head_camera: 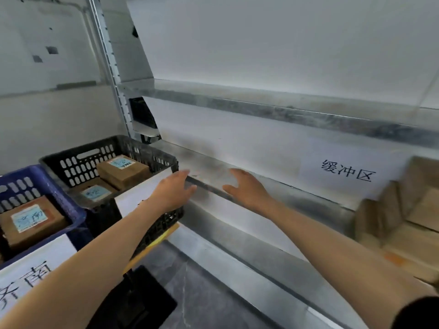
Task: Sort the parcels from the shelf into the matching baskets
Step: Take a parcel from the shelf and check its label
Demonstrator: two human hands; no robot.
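Your left hand (174, 189) and right hand (248, 189) reach over the shelf (273, 193) lip, fingers (237, 173) straight and holding nothing, probably between picks. Sorted parcels (123, 170) sit to your left: two in the black basket (147, 148), one in the blue basket (28, 172). Blurred brown cardboard (403, 210), likely the next parcels, lies on the shelf well right of your right hand.
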